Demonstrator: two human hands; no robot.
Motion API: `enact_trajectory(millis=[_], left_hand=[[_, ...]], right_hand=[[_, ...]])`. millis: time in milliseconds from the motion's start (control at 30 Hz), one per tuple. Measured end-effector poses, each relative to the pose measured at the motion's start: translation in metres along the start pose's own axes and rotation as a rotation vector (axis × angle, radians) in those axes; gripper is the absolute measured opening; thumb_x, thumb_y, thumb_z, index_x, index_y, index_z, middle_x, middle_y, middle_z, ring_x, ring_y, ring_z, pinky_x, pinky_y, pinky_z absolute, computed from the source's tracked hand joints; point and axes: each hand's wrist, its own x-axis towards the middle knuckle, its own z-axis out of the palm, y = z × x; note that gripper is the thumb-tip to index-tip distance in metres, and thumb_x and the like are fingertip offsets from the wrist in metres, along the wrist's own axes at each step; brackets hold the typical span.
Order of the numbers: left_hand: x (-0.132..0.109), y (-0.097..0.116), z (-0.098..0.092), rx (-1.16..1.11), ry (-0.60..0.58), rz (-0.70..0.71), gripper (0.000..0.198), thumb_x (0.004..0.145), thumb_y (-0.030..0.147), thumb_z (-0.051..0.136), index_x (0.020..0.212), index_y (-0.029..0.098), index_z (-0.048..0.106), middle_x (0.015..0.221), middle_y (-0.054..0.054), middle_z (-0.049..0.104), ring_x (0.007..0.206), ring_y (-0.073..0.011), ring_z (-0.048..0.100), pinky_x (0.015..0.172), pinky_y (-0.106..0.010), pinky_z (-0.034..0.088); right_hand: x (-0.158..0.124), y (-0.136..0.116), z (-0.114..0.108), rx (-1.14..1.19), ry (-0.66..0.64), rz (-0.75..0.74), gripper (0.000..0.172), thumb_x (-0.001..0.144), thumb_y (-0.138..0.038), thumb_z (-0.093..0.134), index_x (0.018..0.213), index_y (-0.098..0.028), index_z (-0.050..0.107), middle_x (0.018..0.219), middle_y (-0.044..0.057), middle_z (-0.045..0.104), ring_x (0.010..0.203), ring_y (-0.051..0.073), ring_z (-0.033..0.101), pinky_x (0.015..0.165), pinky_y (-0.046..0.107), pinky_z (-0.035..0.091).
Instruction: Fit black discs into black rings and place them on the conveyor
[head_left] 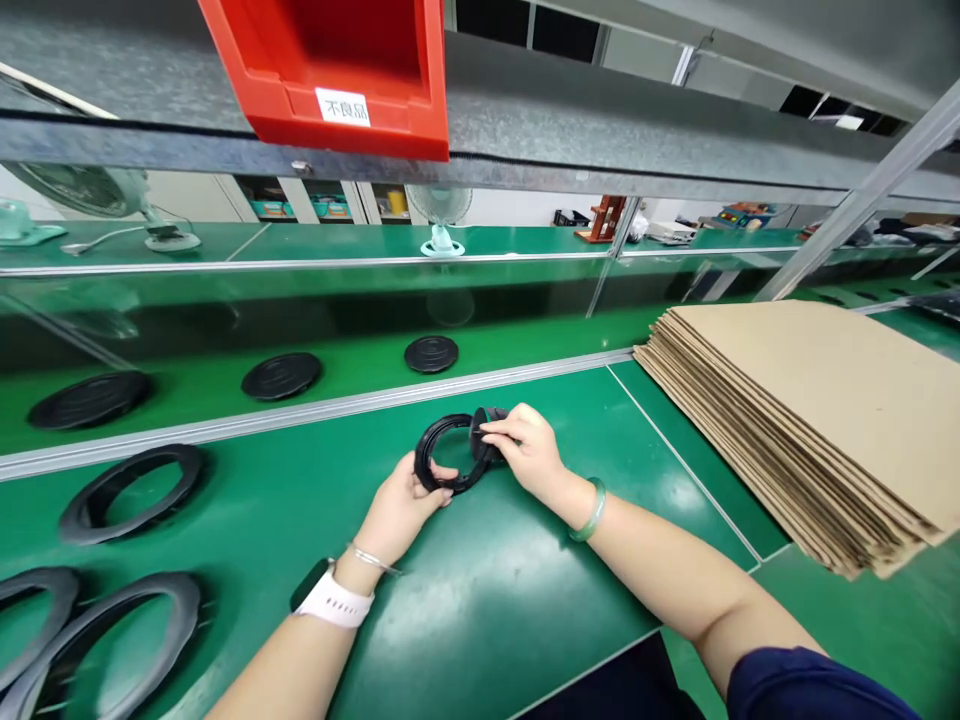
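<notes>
A black ring (427,447) is held up over the green table, tilted toward the camera. My left hand (405,505) grips its lower left edge between thumb and fingers. At the ring's right side is a small dark round part (478,436), with my right hand (527,447) pinching it between thumb and fingers. How that part meets the ring is too small to tell. Several larger black rings, one of them a thick ring (79,522), lie on the table to the left.
Black discs (281,376) lie on the green strip behind the metal rail (330,408). Stacked cardboard sheets (817,400) stand at the right. A red bin (397,125) sits on the overhead shelf (540,125). Small fans (442,240) stand farther back.
</notes>
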Motion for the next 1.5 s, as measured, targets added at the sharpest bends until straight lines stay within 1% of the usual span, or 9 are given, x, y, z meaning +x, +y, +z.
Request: enact_trajectory(millis=[100, 233, 400, 533, 700, 900, 1100, 1300, 1500], left_hand=[[0.0, 0.0, 0.001, 0.022, 0.004, -0.001, 0.054, 0.062, 0.027, 0.082, 0.108, 0.02, 0.053, 0.097, -0.005, 0.077, 0.089, -0.0242, 0.074, 0.085, -0.04, 0.058], [0.001, -0.002, 0.001, 0.051, 0.003, 0.005, 0.061, 0.064, 0.025, 0.081, 0.116, 0.021, 0.05, 0.09, -0.001, 0.076, 0.083, -0.0242, 0.075, 0.081, -0.04, 0.059], [0.001, -0.003, 0.002, 0.063, -0.005, 0.008, 0.06, 0.064, 0.025, 0.082, 0.115, 0.023, 0.049, 0.09, 0.0, 0.076, 0.085, -0.0244, 0.076, 0.078, -0.037, 0.059], [0.003, -0.004, 0.003, 0.07, -0.009, 0.003, 0.061, 0.064, 0.027, 0.082, 0.115, 0.022, 0.048, 0.082, 0.002, 0.074, 0.074, -0.023, 0.075, 0.073, -0.037, 0.059], [0.004, -0.008, 0.002, 0.073, -0.002, 0.012, 0.061, 0.062, 0.029, 0.084, 0.112, 0.022, 0.049, 0.082, 0.002, 0.073, 0.071, -0.0222, 0.074, 0.073, -0.037, 0.059], [0.002, -0.007, 0.003, 0.059, -0.025, 0.02, 0.055, 0.065, 0.027, 0.082, 0.108, 0.022, 0.048, 0.084, 0.001, 0.074, 0.078, -0.022, 0.075, 0.074, -0.035, 0.059], [0.0, -0.004, 0.004, 0.07, -0.027, 0.025, 0.05, 0.065, 0.024, 0.081, 0.105, 0.022, 0.049, 0.088, 0.001, 0.074, 0.084, -0.0229, 0.075, 0.077, -0.035, 0.059], [-0.001, -0.001, 0.006, 0.067, -0.013, 0.016, 0.048, 0.063, 0.022, 0.08, 0.1, 0.023, 0.049, 0.087, 0.003, 0.073, 0.086, -0.0222, 0.075, 0.079, -0.035, 0.059], [0.0, -0.002, 0.004, 0.064, -0.013, 0.009, 0.049, 0.062, 0.022, 0.081, 0.101, 0.022, 0.051, 0.089, 0.002, 0.074, 0.087, -0.0223, 0.074, 0.081, -0.035, 0.059]], right_hand=[[-0.008, -0.018, 0.014, -0.074, -0.066, -0.158, 0.018, 0.095, -0.031, 0.061, 0.098, -0.022, 0.076, 0.074, 0.003, 0.059, 0.074, 0.018, 0.056, 0.068, 0.032, 0.05], [-0.008, -0.019, 0.027, -0.213, -0.134, -0.35, 0.023, 0.099, -0.027, 0.053, 0.099, -0.019, 0.074, 0.073, 0.004, 0.059, 0.072, 0.017, 0.055, 0.069, 0.031, 0.05], [-0.006, -0.014, 0.028, -0.299, -0.198, -0.422, 0.023, 0.1, -0.023, 0.05, 0.1, -0.019, 0.072, 0.075, 0.004, 0.058, 0.07, 0.017, 0.053, 0.066, 0.031, 0.048], [-0.006, -0.011, 0.027, -0.327, -0.213, -0.48, 0.022, 0.099, -0.019, 0.049, 0.1, -0.019, 0.071, 0.072, 0.004, 0.056, 0.068, 0.017, 0.052, 0.065, 0.031, 0.048], [-0.006, -0.009, 0.027, -0.338, -0.263, -0.445, 0.024, 0.101, -0.024, 0.048, 0.099, -0.02, 0.071, 0.074, 0.004, 0.055, 0.071, 0.017, 0.053, 0.067, 0.031, 0.048], [-0.005, -0.008, 0.026, -0.288, -0.23, -0.445, 0.023, 0.1, -0.027, 0.051, 0.097, -0.018, 0.072, 0.075, 0.004, 0.058, 0.072, 0.016, 0.055, 0.068, 0.029, 0.051], [-0.005, -0.008, 0.023, -0.241, -0.297, -0.383, 0.018, 0.098, -0.027, 0.054, 0.099, -0.019, 0.071, 0.08, 0.006, 0.061, 0.079, 0.018, 0.059, 0.075, 0.031, 0.053], [-0.007, -0.01, 0.021, -0.25, -0.312, -0.414, 0.016, 0.098, -0.025, 0.055, 0.099, -0.018, 0.07, 0.079, 0.006, 0.06, 0.076, 0.018, 0.059, 0.072, 0.032, 0.052], [-0.007, -0.011, 0.021, -0.235, -0.3, -0.401, 0.017, 0.099, -0.025, 0.053, 0.098, -0.017, 0.068, 0.08, 0.006, 0.061, 0.076, 0.018, 0.058, 0.073, 0.031, 0.052]])
